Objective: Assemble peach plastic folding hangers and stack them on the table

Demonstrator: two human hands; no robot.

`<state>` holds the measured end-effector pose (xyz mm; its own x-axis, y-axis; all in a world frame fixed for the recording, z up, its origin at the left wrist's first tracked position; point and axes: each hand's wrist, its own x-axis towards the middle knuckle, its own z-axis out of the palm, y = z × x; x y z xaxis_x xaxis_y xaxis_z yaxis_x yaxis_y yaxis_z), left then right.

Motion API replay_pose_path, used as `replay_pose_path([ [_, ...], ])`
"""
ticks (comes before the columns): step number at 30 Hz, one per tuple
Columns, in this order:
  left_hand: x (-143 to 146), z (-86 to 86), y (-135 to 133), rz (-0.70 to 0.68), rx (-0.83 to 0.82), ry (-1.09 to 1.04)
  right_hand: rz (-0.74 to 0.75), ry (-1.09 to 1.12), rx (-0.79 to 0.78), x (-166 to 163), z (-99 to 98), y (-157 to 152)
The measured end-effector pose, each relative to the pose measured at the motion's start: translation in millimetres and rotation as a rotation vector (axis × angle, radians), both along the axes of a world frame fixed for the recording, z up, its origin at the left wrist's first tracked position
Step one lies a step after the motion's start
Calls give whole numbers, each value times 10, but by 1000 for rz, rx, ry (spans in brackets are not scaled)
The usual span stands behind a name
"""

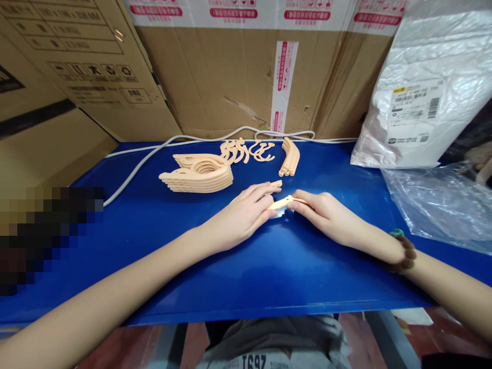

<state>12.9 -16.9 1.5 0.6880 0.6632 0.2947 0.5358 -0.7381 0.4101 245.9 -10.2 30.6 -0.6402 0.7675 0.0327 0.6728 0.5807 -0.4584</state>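
My left hand (251,207) is closed over a cream plastic piece (282,203), apparently a folding-hanger part, just above the blue table. Most of that piece is hidden under the palm; an end with a small dark hole sticks out to the right. My right hand (328,215) pinches a thin cream plastic strip (302,200) that meets this end; whether the two are joined I cannot tell. Beyond my left hand lies a stack of cream hanger frames (200,177). Small curved hooks (235,150) and a bundle of curved arms (290,156) lie farther back.
Cardboard boxes (230,77) wall off the back of the blue table (246,277), with a white cable (169,141) along their foot. A white parcel bag (418,102) stands at the right, near clear plastic film (434,200). A blurred-out patch (42,230) covers the left side.
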Motion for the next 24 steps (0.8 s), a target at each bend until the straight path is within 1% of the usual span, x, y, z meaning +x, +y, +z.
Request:
replay_pose_path([
  [4, 1, -13, 6, -1, 11, 11, -3, -25, 27, 17, 2, 13],
  [7, 1, -12, 9, -5, 18, 28, 14, -110, 108, 34, -29, 13],
  [11, 6, 8, 6, -19, 5, 84, 45, -303, 381, 53, -76, -6],
  [13, 7, 16, 3, -25, 5, 88, 64, -351, 505, 58, -88, -12],
  [14, 7, 19, 2, -27, 6, 86, 72, -362, 543, 60, -91, -11],
  [24, -4, 12, 13, -32, -1, 60, 122, -399, 679, 66, -131, 9],
])
